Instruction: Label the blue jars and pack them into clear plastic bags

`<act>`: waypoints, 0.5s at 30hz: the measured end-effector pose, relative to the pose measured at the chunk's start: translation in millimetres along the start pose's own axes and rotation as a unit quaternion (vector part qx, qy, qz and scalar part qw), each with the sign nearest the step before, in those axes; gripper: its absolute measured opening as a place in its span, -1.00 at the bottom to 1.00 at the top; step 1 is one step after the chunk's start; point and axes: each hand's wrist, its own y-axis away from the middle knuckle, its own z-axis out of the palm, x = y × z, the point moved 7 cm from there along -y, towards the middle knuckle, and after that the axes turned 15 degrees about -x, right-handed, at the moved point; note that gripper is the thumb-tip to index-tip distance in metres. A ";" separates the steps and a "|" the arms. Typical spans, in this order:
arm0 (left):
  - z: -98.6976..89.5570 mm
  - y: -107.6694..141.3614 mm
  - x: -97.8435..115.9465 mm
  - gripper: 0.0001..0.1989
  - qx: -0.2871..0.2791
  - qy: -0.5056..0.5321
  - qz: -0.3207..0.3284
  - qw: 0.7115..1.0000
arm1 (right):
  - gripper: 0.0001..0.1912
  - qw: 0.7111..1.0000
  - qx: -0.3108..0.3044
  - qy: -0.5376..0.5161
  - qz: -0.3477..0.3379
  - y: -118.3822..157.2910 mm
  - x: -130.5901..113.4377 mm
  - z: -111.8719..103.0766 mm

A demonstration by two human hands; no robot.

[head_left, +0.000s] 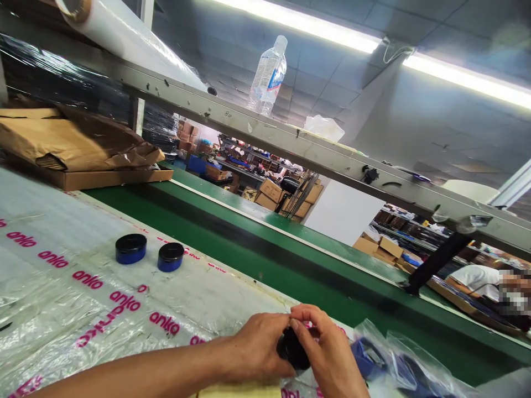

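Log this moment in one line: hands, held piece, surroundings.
left hand: holding black piece, partly hidden | right hand: same piece | worktop: two black-topped blue round pieces | beside right hand: bagged blue parts

We're in a factory-type workshop, judging by the green conveyor-style belt (pixel 249 254) alongside our film-covered counter (pixel 224 301), roll of plastic film (pixel 128 50) on the metal shelf (pixel 257 128) above, cardboard boxes (pixel 269 190) and packed racks (pixel 409 228) behind, ceiling strip lights (pixel 307 22), and a co-worker (pixel 477 279) at far right.
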 end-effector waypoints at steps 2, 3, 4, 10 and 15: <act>-0.3 -0.4 -3.0 -0.56 -0.001 0.005 -0.006 1.000 | -0.76 1.000 0.008 0.002 0.006 -0.3 3.0 1.7; -0.8 -0.3 -3.2 -0.54 -0.001 0.009 -0.003 1.000 | -0.75 1.000 0.014 0.006 0.008 -0.2 4.1 2.0; -1.7 0.2 -2.9 -0.55 0.000 0.011 0.002 1.000 | -0.75 1.000 0.019 0.014 0.008 -0.1 4.8 2.2; -5.4 5.1 -2.4 -0.75 0.011 -0.056 0.030 0.998 | -0.75 0.994 -0.010 0.107 -0.018 -3.4 3.1 2.3; 1.7 6.8 -2.0 -0.67 0.007 -0.142 0.113 0.983 | -0.74 0.992 -0.018 0.126 -0.024 -1.9 1.3 3.9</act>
